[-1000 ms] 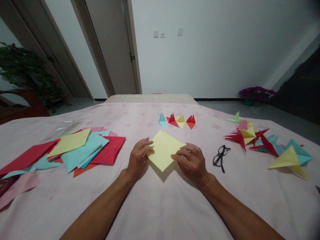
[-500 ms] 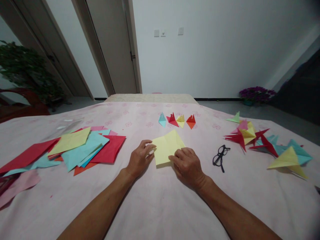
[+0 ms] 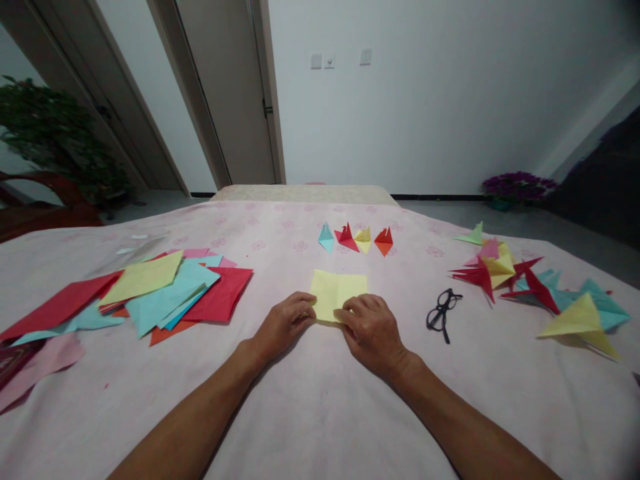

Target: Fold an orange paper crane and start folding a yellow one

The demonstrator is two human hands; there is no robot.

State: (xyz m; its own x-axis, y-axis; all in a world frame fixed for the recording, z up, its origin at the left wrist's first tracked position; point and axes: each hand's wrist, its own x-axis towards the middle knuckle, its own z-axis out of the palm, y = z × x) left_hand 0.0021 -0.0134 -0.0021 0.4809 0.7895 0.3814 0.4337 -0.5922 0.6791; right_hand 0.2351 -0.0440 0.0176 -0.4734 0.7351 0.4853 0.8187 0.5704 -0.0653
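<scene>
A yellow sheet of origami paper [image 3: 325, 292] lies at the middle of the table with a crease running down its centre. My left hand [image 3: 287, 321] pinches its lower left corner between thumb and fingers. At the lower right part of the sheet, my right hand [image 3: 373, 328] has its fingers curled and pressed together on the paper. Beyond the sheet stand small folded paper birds in a row: a light blue one [image 3: 326, 238], a red one [image 3: 346, 238], a yellow one [image 3: 363, 240] and an orange-red one [image 3: 384, 241].
Loose coloured paper sheets [image 3: 167, 293] are piled on the left. Black glasses [image 3: 442, 313] lie right of my right hand. Several larger folded paper pieces [image 3: 533, 287] cluster at the far right. A pink flowered cloth [image 3: 320, 413] covers the table.
The yellow paper has turned so that its edges lie nearly square to me, and its near edge has moved away. My left hand has shifted slightly down along its left side.
</scene>
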